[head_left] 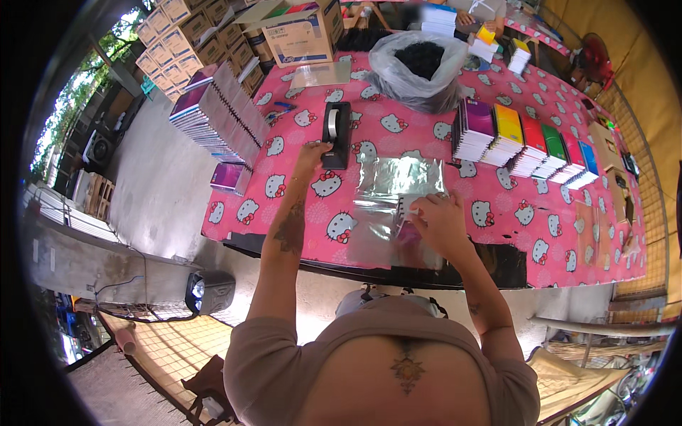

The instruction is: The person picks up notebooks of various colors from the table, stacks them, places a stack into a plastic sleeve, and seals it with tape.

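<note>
My left hand [311, 157] is closed at the left side of a black tape dispenser [337, 157], which holds a pale roll of tape [333, 122]. Whether a strip of tape is between its fingers, I cannot tell. To the right, my right hand [442, 223] has its fingers bent and closed at the edge of a small spiral notebook [407, 236] with a purple cover. That notebook lies with a shiny clear plastic sheet [398, 174], near the table's front edge. My right hand and the plastic's glare partly hide it.
A tall stack of purple spiral notebooks [213, 121] stands at the left table edge. Notebooks in several colours [522, 138] line the right. Farther back are a plastic bag of black material [419, 67], a cardboard box [302, 35] and another person's hand [465, 17]. Blue-handled pliers [281, 110] lie near the stack.
</note>
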Motion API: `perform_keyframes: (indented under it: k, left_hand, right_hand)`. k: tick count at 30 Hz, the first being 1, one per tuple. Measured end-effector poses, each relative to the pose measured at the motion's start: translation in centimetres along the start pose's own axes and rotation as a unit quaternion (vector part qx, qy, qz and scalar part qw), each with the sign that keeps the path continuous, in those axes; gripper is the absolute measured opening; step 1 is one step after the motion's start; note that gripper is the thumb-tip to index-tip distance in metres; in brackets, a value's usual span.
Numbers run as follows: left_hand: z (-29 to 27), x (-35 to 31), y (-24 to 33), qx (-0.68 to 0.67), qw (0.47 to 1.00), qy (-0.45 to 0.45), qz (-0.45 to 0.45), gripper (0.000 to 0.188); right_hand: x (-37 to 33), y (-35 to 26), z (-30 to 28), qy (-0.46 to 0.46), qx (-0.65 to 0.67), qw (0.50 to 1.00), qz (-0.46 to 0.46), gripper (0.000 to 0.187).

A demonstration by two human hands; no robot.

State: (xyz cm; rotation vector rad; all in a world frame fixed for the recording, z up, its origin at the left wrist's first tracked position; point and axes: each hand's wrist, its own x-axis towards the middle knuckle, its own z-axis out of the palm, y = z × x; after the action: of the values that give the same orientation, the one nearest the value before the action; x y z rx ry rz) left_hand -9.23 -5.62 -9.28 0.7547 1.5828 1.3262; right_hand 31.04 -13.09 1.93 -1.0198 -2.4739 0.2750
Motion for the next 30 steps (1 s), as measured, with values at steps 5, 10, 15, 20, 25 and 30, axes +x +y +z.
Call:
perform_keyframes:
  k: [5, 10, 15, 20, 25, 30]
  left_hand:
    - [4.1, -2.9, -4.0, -0.113, 0.99, 0.061, 0.053, 0.021]
    - [0.2, -2.4, -3.7, 0.451, 0.855, 0.178, 0.186, 0.019]
    - [5.9, -9.5, 2.5, 0.152, 0.925, -0.201, 0.284, 0.013]
    - [12.1, -13.3, 5.0, 0.11, 0.882, -0.381, 0.253, 0.016]
    - [10.5, -12.7, 4.3, 0.034, 0.913, -0.3, 0.276, 0.014]
    - [9.8, -13.2, 2.9, 0.027, 0.917, -0.328, 0.224, 0.015]
  right_hand:
    - [-0.2, 0.0, -0.5, -0.001, 0.028, 0.997, 0.066, 0.022]
    - [0.0, -0.6, 0.5, 0.03, 0.011, 0.999, 0.039, 0.029]
    - [-0.4, -0.3, 0.3, 0.027, -0.021, 0.996, 0.081, 0.036]
    - [0.3, -0.3, 0.5, 0.012, 0.02, 0.996, 0.082, 0.033]
    - [-0.7, 0.1, 0.7, 0.027, 0.051, 0.997, 0.061, 0.034]
    - [-1.0, -0.4, -0.1, 0.061, -0.012, 0.996, 0.068, 0.039]
